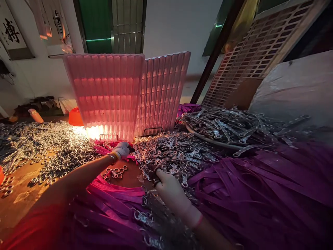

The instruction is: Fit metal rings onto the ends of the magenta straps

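My left hand (121, 150), in a white glove with dark fingertips, is closed over the near side of a metal clasp heap; what it grips is hidden. Magenta straps (102, 149) lie right beside it. My right hand (170, 190), gloved the same way, has thumb and fingers drawn together at the edge of the metal clasps (179, 152); I cannot make out what is between them. Below and between my arms lies a bundle of magenta straps (114, 194), with metal clasps (143, 217) at their right ends. A few loose metal rings (117, 172) lie nearby.
Two upright ribbed translucent panels (104, 90) stand behind the heap, lit by a bright lamp under an orange shade (75, 117). More metal rings (70, 152) spread leftward. At right are a tray of metal chain pieces (231, 125) and a large purple strap pile (260, 187).
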### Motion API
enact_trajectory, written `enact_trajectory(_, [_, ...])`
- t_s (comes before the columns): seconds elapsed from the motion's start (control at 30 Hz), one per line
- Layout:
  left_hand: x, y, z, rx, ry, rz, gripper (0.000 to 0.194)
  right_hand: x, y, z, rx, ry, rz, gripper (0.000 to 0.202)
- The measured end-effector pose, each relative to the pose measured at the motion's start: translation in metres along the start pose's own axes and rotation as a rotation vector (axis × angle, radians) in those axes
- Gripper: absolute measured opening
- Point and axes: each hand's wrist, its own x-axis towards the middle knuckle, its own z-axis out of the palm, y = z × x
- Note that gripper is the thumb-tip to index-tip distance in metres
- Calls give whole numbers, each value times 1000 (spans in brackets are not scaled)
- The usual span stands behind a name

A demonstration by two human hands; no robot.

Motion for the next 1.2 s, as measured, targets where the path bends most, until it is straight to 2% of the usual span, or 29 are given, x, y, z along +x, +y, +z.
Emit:
enact_trajectory(0.1, [-36,-13,-26,-74,-26,-65,27,5,-19,9,135,40,-128,22])
enact_trajectory(0.2, [-85,-23,-37,-409,-84,-114,20,9,-44,14,108,32,-181,21])
enact_trajectory(0.3, [-126,-33,-28,-817,-130,-170,21,4,-69,14,-59,15,-183,20])
enact_trajectory(0.4, [-150,-44,-10,-923,-150,-140,24,-7,-87,13,-245,-24,-201,21])
enact_trajectory(0.47, [-159,-47,0,-876,-167,-121,25,-16,-94,13,-353,-68,-225,22])
enact_trajectory(0.53, [-167,-45,5,-720,-180,-59,25,-25,-97,13,-439,-111,-250,24])
enact_trajectory(0.63, [-176,-40,10,-389,-127,180,21,-35,-96,14,-503,-143,-249,27])
enact_trajectory(0.7, [-178,-38,14,-248,-96,316,16,-40,-94,14,-506,-140,-225,29])
enact_trajectory(0.77, [-179,-39,16,-227,-141,296,15,-43,-91,14,-490,-126,-191,30])
enact_trajectory(0.87, [-180,-44,17,-323,-215,95,19,-45,-88,12,-449,-155,-173,32])
enact_trajectory(0.93, [-184,-46,16,-384,-199,30,20,-46,-87,10,-426,-199,-186,33])
enact_trajectory(1.03, [-191,-46,17,-400,-164,51,21,-47,-85,11,-422,-219,-196,30])
enact_trajectory(1.2, [-189,-41,24,-249,-134,214,26,-53,-82,16,-495,-237,-298,23])
